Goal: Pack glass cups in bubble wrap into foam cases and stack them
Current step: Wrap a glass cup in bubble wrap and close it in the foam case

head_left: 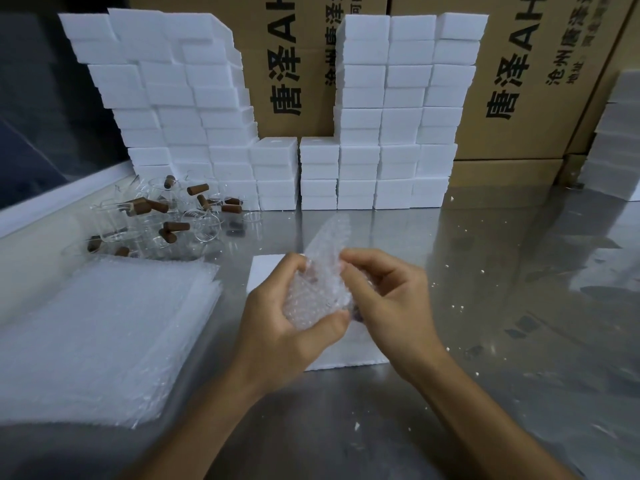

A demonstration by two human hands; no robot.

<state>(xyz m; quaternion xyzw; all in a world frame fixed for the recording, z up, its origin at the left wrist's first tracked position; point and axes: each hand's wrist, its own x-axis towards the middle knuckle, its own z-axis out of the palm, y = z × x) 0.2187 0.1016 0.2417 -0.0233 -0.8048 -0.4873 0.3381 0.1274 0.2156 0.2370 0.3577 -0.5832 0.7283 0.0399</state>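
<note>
A glass cup wrapped in bubble wrap point(317, 292) is held over the metal table between both hands. My left hand point(284, 320) grips the bundle from below and the side. My right hand point(384, 292) pinches the loose upper edge of the wrap. Under the hands lies a white foam case point(266, 271) on the table, partly hidden by them. A heap of unwrapped glass cups with brown wooden handles point(166, 220) lies at the left rear. A stack of bubble wrap sheets point(100, 337) sits at the near left.
Tall stacks of white foam cases point(391, 133) line the back, with leaning stacks point(173, 98) at the left. Printed cardboard boxes point(519, 74) stand behind them. More foam point(620, 140) is at the far right. The steel table point(485, 306) carries small foam crumbs.
</note>
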